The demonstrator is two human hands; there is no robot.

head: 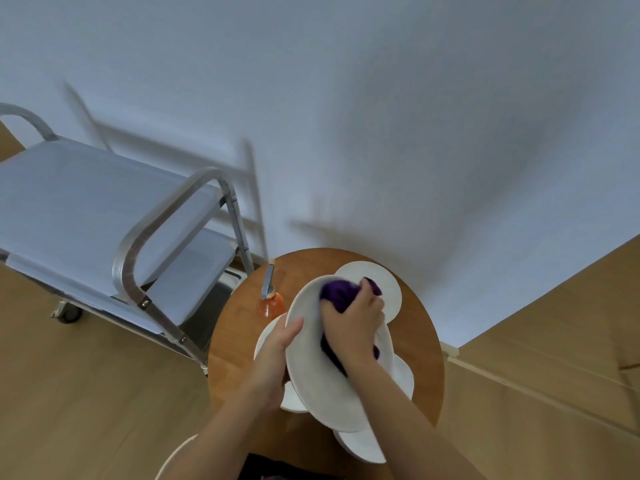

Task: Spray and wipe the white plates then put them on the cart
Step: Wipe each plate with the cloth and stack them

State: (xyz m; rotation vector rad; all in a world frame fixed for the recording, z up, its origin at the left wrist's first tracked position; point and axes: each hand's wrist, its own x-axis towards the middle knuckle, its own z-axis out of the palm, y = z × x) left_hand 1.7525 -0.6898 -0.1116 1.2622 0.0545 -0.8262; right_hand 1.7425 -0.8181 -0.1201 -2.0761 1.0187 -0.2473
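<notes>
Standing at the left of the frame, the cart [86, 202] has its top shelf bare, up and left of the round table [422, 327]. The large white plate [311, 358] is lifted over the table, low in the centre. The left hand [277, 351] grips its left rim, the side nearer the cart. The right hand [353, 323] clenches the purple cloth [337, 292] against the plate's face.

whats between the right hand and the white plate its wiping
In the head view, a crumpled purple cloth lies between the right hand and the held white plate.
</notes>
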